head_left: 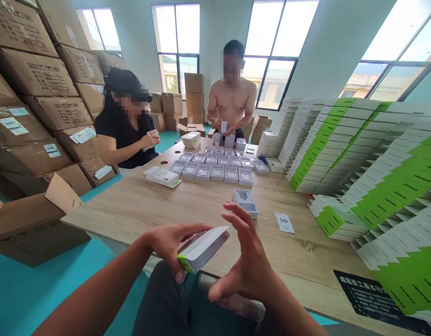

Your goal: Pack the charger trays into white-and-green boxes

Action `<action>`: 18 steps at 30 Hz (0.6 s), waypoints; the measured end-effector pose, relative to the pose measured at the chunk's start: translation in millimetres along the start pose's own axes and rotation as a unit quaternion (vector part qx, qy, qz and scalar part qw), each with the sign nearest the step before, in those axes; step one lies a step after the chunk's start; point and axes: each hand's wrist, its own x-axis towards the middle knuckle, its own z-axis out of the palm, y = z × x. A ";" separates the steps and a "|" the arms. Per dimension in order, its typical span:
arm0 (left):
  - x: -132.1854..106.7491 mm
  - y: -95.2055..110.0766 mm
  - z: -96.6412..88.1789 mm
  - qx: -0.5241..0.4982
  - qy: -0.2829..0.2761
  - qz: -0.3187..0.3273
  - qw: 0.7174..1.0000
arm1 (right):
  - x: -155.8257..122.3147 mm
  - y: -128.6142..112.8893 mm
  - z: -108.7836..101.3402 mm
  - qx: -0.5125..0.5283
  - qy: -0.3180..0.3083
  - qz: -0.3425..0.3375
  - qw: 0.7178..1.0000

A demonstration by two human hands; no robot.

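Note:
My left hand (pixel 170 245) grips a white box with a green end (pixel 205 249), tilted above the table's front edge. To the right of the box, my right hand (pixel 241 254) is raised with its fingers spread and curved, holding nothing. Beyond my right hand, two stacked or adjoining plastic trays (pixel 246 203) lie on the wooden table (pixel 131 210). A white card with a dark symbol (pixel 284 223) rests flat to the right of them. Below my hands, a clear plastic bag (pixel 236 303) lies near my lap, its contents hard to make out.
Rows of white trays (pixel 217 172) cover the table's middle. Tall stacks of white and green boxes (pixel 341 135) line the right side. Two people work at the far side, one holding a small white item (pixel 224 126). Cartons (pixel 44 74) are piled at left.

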 end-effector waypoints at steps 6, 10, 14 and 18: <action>18.7 -11.8 38.7 -0.183 0.068 0.071 0.978 | -36.3 18.5 10.5 0.088 0.012 0.137 0.987; 25.5 -42.3 81.2 -0.185 0.279 0.109 0.936 | -75.5 35.5 17.3 0.080 0.152 0.181 0.968; 18.7 -66.7 119.2 -0.112 0.413 0.117 0.896 | -125.4 45.1 18.0 -0.020 0.182 0.106 0.977; 9.6 -73.6 135.1 -0.059 0.361 0.122 0.923 | -158.4 42.8 16.2 -0.059 0.183 0.124 0.973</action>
